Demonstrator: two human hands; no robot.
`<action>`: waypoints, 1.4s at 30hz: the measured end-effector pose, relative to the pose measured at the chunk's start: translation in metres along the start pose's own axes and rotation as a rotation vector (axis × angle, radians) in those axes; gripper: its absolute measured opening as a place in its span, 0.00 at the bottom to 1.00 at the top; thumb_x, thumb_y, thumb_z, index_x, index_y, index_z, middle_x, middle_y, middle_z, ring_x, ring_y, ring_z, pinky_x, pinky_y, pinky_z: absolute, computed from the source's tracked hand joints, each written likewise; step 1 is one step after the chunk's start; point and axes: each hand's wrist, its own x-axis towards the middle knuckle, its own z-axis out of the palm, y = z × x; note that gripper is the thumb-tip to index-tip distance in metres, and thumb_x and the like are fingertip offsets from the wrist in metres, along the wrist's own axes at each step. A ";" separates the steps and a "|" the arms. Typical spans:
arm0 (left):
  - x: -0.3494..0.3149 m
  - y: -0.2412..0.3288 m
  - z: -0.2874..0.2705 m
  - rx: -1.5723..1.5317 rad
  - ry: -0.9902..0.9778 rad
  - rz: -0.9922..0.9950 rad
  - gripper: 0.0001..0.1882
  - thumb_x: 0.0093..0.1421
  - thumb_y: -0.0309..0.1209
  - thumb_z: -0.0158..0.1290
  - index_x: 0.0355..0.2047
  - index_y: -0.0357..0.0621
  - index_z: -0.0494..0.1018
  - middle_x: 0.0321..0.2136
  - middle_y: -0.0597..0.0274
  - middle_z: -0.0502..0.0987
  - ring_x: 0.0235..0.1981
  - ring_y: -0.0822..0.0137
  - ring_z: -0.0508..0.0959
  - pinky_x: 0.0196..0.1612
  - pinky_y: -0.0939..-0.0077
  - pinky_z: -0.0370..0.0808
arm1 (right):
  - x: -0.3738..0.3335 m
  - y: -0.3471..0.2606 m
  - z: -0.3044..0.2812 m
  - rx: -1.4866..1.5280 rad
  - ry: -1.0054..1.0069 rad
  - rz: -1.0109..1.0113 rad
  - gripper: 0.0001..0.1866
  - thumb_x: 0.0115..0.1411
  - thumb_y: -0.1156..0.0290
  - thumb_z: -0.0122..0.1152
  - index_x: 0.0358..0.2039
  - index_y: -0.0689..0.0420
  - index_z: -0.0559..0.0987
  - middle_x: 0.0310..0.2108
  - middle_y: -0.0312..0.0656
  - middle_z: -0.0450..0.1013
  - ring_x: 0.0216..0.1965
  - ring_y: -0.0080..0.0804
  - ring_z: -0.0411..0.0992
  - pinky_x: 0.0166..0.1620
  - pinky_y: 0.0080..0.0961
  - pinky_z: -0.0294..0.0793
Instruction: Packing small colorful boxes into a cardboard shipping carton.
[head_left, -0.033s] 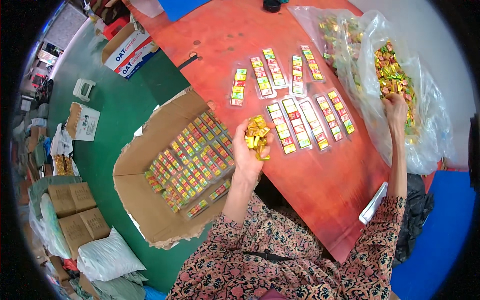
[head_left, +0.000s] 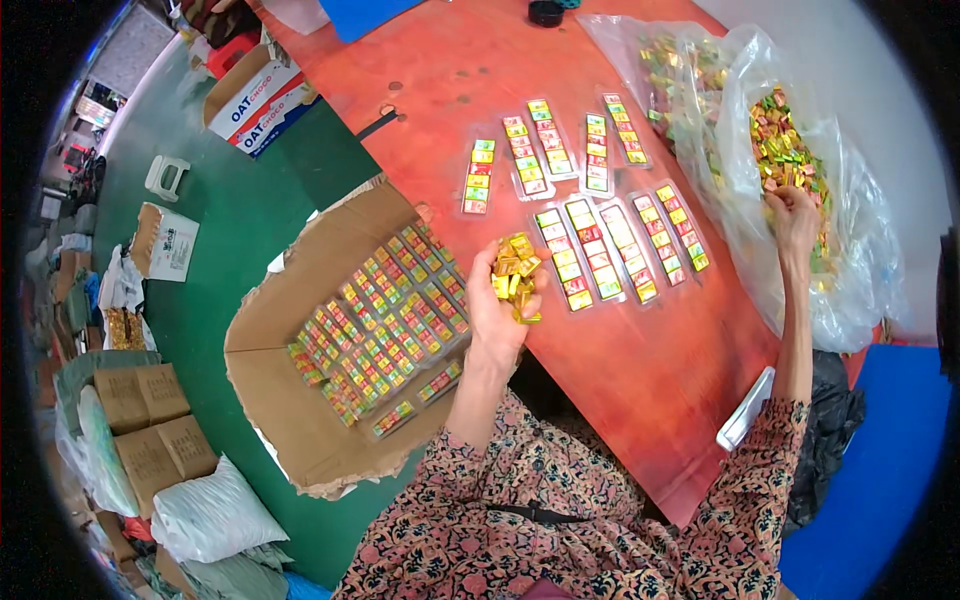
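Observation:
My left hand (head_left: 505, 300) is cupped, palm up, over the table's near left edge, its fingers curled round a heap of small gold foil-wrapped pieces (head_left: 516, 270). On the right, my right hand (head_left: 793, 212) reaches into the mouth of a clear plastic bag (head_left: 741, 150). Its fingers are drawn together at a pile of red, green and gold wrapped pieces (head_left: 785, 140); what they pinch is hidden. Between the hands, several clear narrow trays (head_left: 593, 250) filled with rows of coloured pieces lie in two groups on the red table (head_left: 640, 390).
A torn-edged cardboard box (head_left: 290, 400) packed with filled trays stands left of the table. A white phone-like object (head_left: 745, 410) lies by my right forearm. A black round lid or cup (head_left: 545, 13) sits at the far edge. Cartons (head_left: 150, 450) and a white sack (head_left: 220, 510) line the floor.

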 end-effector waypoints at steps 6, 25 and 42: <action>-0.002 0.001 -0.002 -0.053 0.036 -0.010 0.16 0.61 0.41 0.33 0.34 0.44 0.66 0.28 0.51 0.75 0.19 0.67 0.73 0.08 0.83 0.59 | -0.007 -0.150 -0.005 0.624 -0.078 -0.184 0.09 0.49 0.73 0.60 0.30 0.64 0.78 0.27 0.38 0.74 0.26 0.19 0.68 0.31 0.18 0.67; -0.005 0.004 0.004 -0.087 0.057 -0.055 0.18 0.62 0.40 0.31 0.35 0.42 0.66 0.29 0.53 0.75 0.18 0.70 0.72 0.07 0.84 0.59 | -0.013 -0.297 0.159 0.408 -0.392 -0.466 0.09 0.48 0.68 0.59 0.26 0.62 0.78 0.19 0.50 0.72 0.22 0.40 0.72 0.27 0.32 0.68; -0.002 0.004 0.000 -0.047 0.027 -0.059 0.18 0.60 0.41 0.35 0.38 0.43 0.67 0.30 0.52 0.74 0.20 0.67 0.71 0.07 0.84 0.60 | -0.085 -0.246 0.049 0.961 -0.612 -0.006 0.12 0.57 0.69 0.47 0.34 0.66 0.74 0.20 0.37 0.67 0.24 0.21 0.65 0.27 0.23 0.64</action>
